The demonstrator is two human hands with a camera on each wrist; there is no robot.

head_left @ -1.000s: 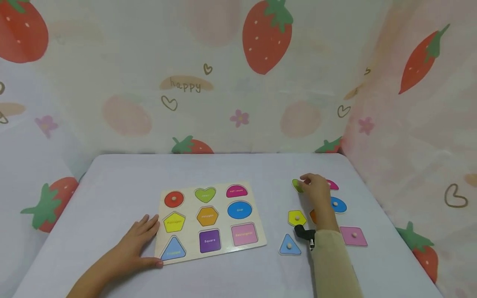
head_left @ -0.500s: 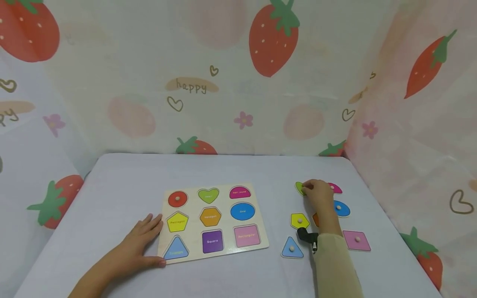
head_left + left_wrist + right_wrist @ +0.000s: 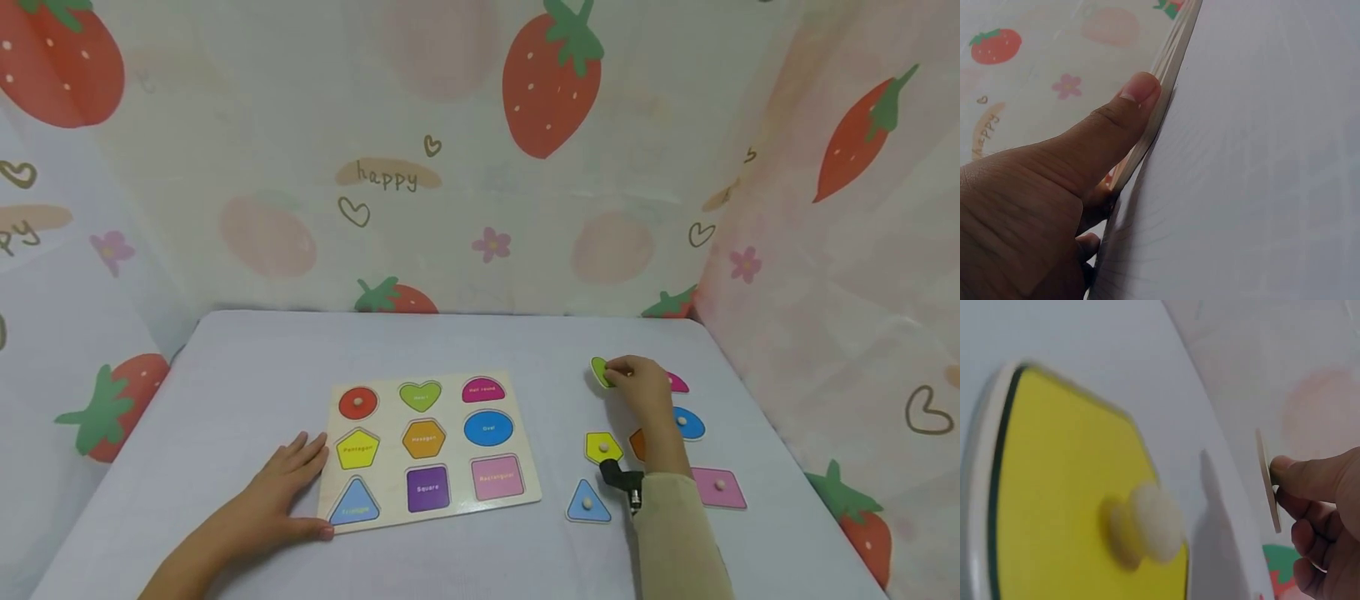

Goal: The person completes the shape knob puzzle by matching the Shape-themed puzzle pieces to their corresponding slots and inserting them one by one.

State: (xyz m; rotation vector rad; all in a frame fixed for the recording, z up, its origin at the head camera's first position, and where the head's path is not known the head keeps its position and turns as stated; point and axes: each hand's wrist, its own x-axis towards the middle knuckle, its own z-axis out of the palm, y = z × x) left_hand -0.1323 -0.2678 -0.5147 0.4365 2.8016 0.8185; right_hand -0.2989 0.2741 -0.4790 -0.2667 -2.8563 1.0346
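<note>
My left hand (image 3: 277, 492) lies at the left side of the wooden shape puzzle board (image 3: 457, 502), its fingers spread and touching the edge. In the left wrist view the thumb (image 3: 1119, 115) rests along the board's edge. My right hand (image 3: 645, 392) pinches a green heart puzzle piece (image 3: 599, 371) between thumb and fingers. Seen edge-on in the right wrist view, the heart piece (image 3: 1267, 481) is held off the white table, its shadow apart from it. Its knob is hidden by the fingertips. A red circle piece (image 3: 357, 402) with a knob sits in the board's upper left recess.
Around my right arm lie knobbed pieces: a yellow pentagon (image 3: 600, 447), a blue triangle (image 3: 588, 503), a blue oval (image 3: 688, 423), a pink rectangle (image 3: 720, 487) and a magenta half round (image 3: 677, 382). An orange piece (image 3: 637, 443) is partly covered by the arm. A strawberry-print curtain (image 3: 480, 192) surrounds the table.
My right hand has closed its fingertips on the heart piece and raised it slightly off the table. The left hand keeps its place at the board. The head view has shifted a little.
</note>
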